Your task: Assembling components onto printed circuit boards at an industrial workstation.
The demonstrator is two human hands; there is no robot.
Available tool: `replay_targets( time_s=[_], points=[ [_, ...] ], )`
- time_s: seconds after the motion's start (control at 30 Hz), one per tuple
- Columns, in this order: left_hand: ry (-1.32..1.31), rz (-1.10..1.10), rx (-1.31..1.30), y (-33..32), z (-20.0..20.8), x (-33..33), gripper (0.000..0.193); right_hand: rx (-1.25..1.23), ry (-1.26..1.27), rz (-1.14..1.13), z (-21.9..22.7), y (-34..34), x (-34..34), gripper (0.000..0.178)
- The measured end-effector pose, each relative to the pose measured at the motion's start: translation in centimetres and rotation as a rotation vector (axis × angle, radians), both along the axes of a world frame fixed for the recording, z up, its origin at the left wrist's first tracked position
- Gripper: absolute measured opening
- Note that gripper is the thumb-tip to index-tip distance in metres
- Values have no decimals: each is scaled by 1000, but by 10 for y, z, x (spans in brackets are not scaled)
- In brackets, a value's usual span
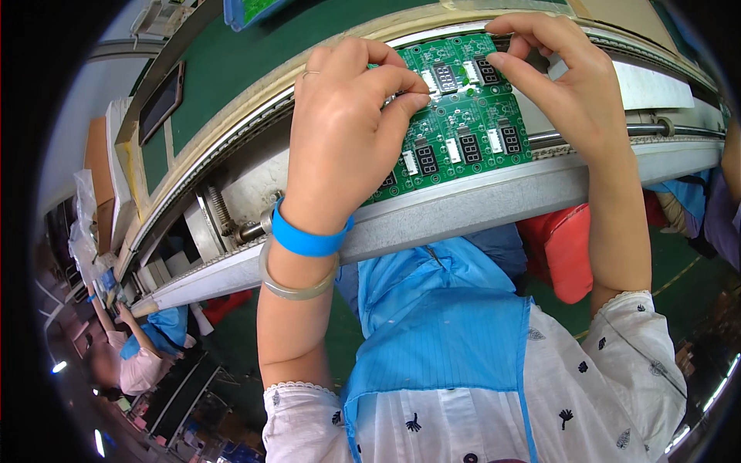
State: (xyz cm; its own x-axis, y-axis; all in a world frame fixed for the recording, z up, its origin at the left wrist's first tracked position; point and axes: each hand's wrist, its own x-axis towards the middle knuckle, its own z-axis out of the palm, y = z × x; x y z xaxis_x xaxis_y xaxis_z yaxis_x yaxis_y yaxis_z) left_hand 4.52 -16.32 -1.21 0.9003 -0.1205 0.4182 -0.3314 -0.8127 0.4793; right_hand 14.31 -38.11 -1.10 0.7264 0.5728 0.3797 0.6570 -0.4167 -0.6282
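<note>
A green circuit board panel (pixel 455 116) lies across the rails of a conveyor in front of me. It carries several black digit displays and white pin connectors. My left hand (pixel 347 116) is over the panel's left part, its thumb and forefinger pinched together close to a white connector (pixel 429 81). Whatever sits between those fingertips is too small to make out. At the panel's far right corner is my right hand (pixel 567 85), its thumb and forefinger apart. The thumb tip reaches the edge beside a black display (pixel 488 71); nothing shows between these fingers.
The conveyor's near metal rail (pixel 463 193) runs between me and the panel. A steel rod (pixel 633 131) extends to the right. Beyond lies a green bench top (pixel 231 85) with a blue bin (pixel 251 11) and a dark phone-like device (pixel 162 100). Another person (pixel 139 355) works at far left.
</note>
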Motion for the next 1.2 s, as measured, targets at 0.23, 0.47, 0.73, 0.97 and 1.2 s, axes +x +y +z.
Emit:
replay_targets(
  time_s=[0.23, 0.47, 0.73, 0.97, 1.2],
  points=[
    [-25, 15, 158, -8, 0, 2, 10, 72, 59, -31, 23, 3, -9, 18],
    [-61, 43, 166, -11, -2, 3, 6, 110, 18, 17, 22, 0, -8, 23],
    [-68, 36, 209, -16, 0, 4, 7, 912, -187, 422, -41, 16, 26, 25],
    [-107, 30, 52, 1, 4, 4, 11, 563, 153, 242, 8, 12, 5, 24],
    [49, 441, 231, 83, 51, 44, 18, 48, -185, 220, 54, 73, 43, 18]
  ],
)
